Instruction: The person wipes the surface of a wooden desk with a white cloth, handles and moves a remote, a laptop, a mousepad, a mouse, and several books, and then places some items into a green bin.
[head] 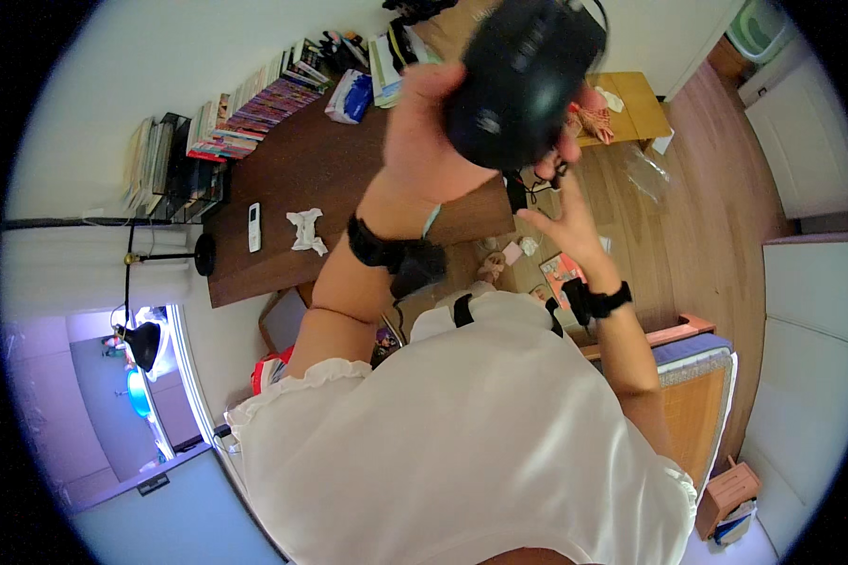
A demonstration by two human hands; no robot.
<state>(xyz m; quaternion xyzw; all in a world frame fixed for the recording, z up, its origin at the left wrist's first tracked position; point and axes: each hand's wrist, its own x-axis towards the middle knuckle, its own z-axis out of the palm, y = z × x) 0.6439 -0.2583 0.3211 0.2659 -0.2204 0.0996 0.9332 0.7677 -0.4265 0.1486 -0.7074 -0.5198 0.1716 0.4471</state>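
My left hand (424,141) grips a glossy black rounded device (516,92), shaped like a computer mouse, close before the camera. The thumb presses its left side, and fingertips show along its right and lower edge. A thin dark cable runs beside its upper right. My right hand (572,222) is below and to the right, thumb and index finger spread apart. The index fingertip meets a small dark cord piece (560,171) under the device; whether it touches it is unclear. Its other fingers are hidden. Each wrist wears a black strap with a small black unit.
A dark wooden desk (290,162) bears a row of books (254,113), a white remote control (254,227), a crumpled white cloth or tissue (307,230) and a tissue pack (350,97). A black lamp (141,345) stands left. A yellow wooden bench (639,106) and bed (692,409) are right.
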